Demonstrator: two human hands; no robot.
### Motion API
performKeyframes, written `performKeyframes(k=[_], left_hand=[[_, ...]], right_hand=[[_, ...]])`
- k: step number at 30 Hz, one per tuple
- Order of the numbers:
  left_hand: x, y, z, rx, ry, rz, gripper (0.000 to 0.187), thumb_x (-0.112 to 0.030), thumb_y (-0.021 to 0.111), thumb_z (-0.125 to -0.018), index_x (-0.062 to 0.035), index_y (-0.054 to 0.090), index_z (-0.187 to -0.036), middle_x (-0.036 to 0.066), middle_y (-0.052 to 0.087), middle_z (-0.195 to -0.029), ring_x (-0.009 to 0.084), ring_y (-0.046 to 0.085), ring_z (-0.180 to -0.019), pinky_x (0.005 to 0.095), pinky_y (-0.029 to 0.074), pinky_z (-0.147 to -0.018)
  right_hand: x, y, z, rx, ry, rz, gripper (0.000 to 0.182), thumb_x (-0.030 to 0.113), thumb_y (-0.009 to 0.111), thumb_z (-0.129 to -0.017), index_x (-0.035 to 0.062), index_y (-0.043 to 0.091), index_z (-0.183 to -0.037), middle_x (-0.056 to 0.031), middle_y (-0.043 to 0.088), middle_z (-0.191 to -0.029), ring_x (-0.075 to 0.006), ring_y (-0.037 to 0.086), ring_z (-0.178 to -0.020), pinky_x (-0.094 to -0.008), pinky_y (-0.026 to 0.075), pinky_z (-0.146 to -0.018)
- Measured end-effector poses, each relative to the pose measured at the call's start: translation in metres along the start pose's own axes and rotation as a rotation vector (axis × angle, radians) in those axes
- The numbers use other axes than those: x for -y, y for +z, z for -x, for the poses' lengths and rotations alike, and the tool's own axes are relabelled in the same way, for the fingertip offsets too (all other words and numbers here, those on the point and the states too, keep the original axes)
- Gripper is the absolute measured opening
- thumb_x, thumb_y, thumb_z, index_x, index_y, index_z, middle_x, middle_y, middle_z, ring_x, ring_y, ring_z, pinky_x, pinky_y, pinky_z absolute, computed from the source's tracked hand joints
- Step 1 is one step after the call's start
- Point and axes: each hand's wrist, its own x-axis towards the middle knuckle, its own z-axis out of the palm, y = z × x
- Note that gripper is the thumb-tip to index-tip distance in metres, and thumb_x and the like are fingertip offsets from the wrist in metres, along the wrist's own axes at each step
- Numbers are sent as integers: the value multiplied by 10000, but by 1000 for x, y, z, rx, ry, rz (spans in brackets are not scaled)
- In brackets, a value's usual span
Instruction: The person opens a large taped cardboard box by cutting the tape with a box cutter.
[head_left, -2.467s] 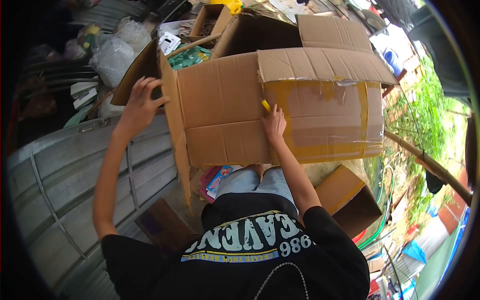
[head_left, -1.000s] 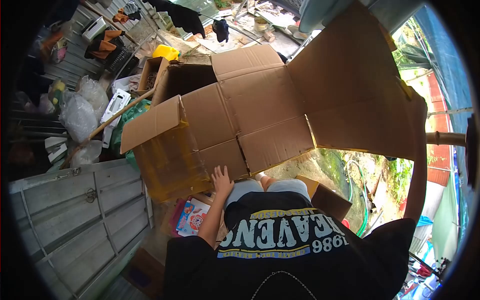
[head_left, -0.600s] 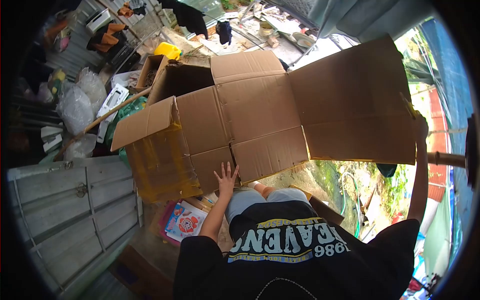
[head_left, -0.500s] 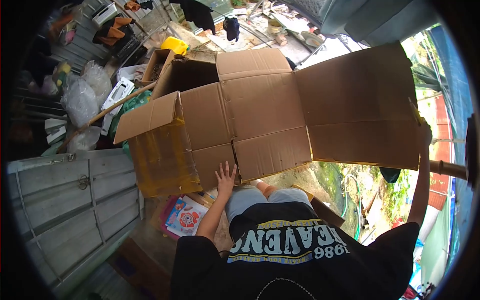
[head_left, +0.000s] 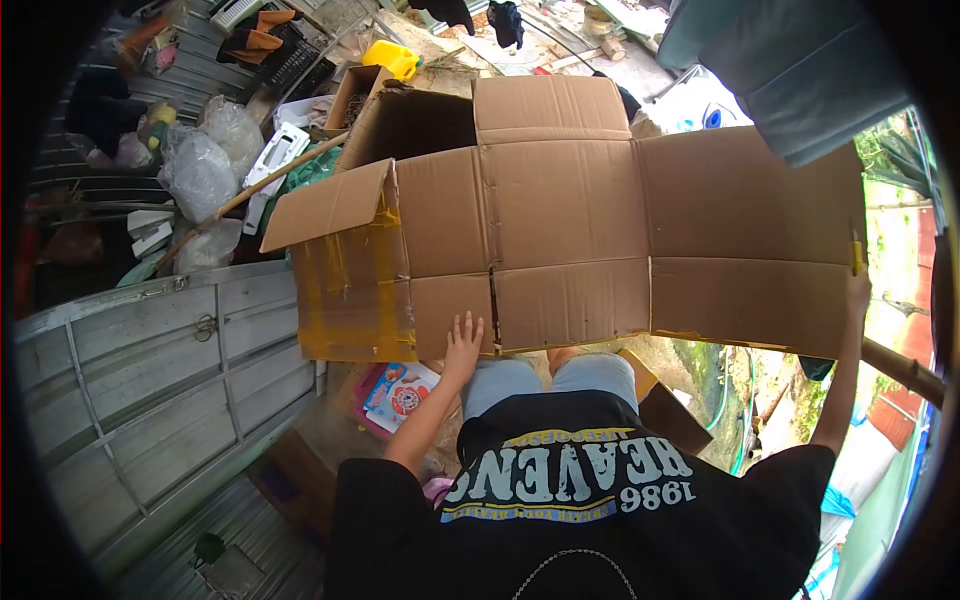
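A large opened-out cardboard box (head_left: 570, 205) spans the view in front of my legs, its folded panels joined by creases. Brown-yellow tape covers its left end, and a strip of tape sits on its right edge. My left hand (head_left: 465, 347) lies flat on the lower middle panel, fingers spread, beside a dark slit between two panels. Out at the far right edge, my right hand (head_left: 858, 287) grips the cardboard; its fingers are partly hidden. Behind the upper left panels a dark hollow shows.
A metal gate (head_left: 150, 370) stands at left. Plastic bags (head_left: 200, 170), a wooden pole (head_left: 250, 190) and a yellow jug (head_left: 392, 59) lie beyond. Grey cloth (head_left: 800, 80) hangs at upper right, overlapping the cardboard. Below are a pink-edged tray (head_left: 372, 400) and a smaller box (head_left: 675, 410).
The cardboard's right end has come down relative to its left, with my right hand on it. My left hand stays flat on the same panel. The view has shifted slightly.
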Motion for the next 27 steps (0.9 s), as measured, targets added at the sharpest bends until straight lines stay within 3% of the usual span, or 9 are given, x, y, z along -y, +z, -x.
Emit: performKeyframes(k=[3, 5, 7, 9, 11, 12, 17, 22, 27], left_hand=[[-12, 0, -5, 56, -53, -94, 618, -97, 512, -788, -59, 251, -1347, 205, 205, -1401, 418, 244, -1278, 497, 432, -887], [-14, 1, -10, 46, -68, -74, 607, -109, 543, -769, -49, 293, -1319, 206, 249, -1375, 417, 311, -1240, 494, 444, -867], [-10, -7, -21, 244, -72, 143, 544, -117, 563, -753, -41, 368, -1255, 199, 355, -1280, 391, 431, -1134, 486, 465, -816], [-4, -41, -43, 156, -103, 303, 463, -108, 563, -741, -31, 427, -1177, 179, 426, -1162, 362, 498, -1014, 465, 469, -785], [11, -55, -77, -79, -218, 502, 438, -97, 557, -740, -20, 430, -1153, 172, 438, -1114, 350, 502, -987, 454, 455, -797], [25, -64, -97, -131, -218, 510, 438, -95, 550, -747, -31, 418, -1160, 169, 431, -1119, 349, 492, -1000, 450, 446, -815], [99, -107, -205, -341, -186, 403, 575, -89, 626, -711, -42, 368, -1223, 167, 391, -1201, 345, 416, -1108, 434, 371, -926], [130, -130, -294, -169, -130, 284, 927, -207, 800, -583, -59, 280, -1335, 142, 289, -1365, 324, 249, -1290, 514, 272, -1021], [143, -138, -347, -38, -30, 219, 1003, -291, 833, -522, -69, 288, -1334, 127, 313, -1373, 305, 261, -1295, 550, 263, -1019]], right_hand=[[80, 35, 62, 182, -122, -373, 314, 233, 597, -784, 8, 526, -991, -158, 610, -866, -288, 613, -792, -388, 467, -665], [152, 48, 114, 540, -160, -639, 271, 157, 596, -763, 31, 503, -984, -92, 575, -778, -153, 580, -690, -314, 473, -591], [221, 74, 170, 800, -257, -771, 305, 162, 628, -758, 36, 491, -1000, -83, 578, -814, -150, 579, -684, -297, 480, -582], [303, 86, 229, 902, -364, -872, 302, 188, 613, -816, 45, 474, -1042, -50, 541, -812, -124, 537, -635, -278, 469, -553], [392, 67, 276, 1153, -171, -1070, 187, 186, 524, -887, 58, 421, -976, -13, 468, -715, -86, 506, -555, -262, 459, -466], [432, 65, 295, 1134, -153, -1221, 229, 223, 508, -883, 33, 401, -954, -51, 509, -731, -142, 559, -561, -319, 479, -475], [587, 39, 321, 650, -407, -1049, 328, 223, 493, -882, -20, 409, -1087, -230, 576, -864, -389, 598, -727, -445, 488, -628], [658, 38, 320, 482, -370, -960, 330, 210, 480, -878, -33, 406, -1089, -244, 568, -908, -414, 583, -797, -483, 473, -665], [668, 41, 318, 463, -361, -860, 311, 199, 477, -877, -36, 411, -1069, -244, 558, -915, -414, 588, -771, -478, 482, -647]])
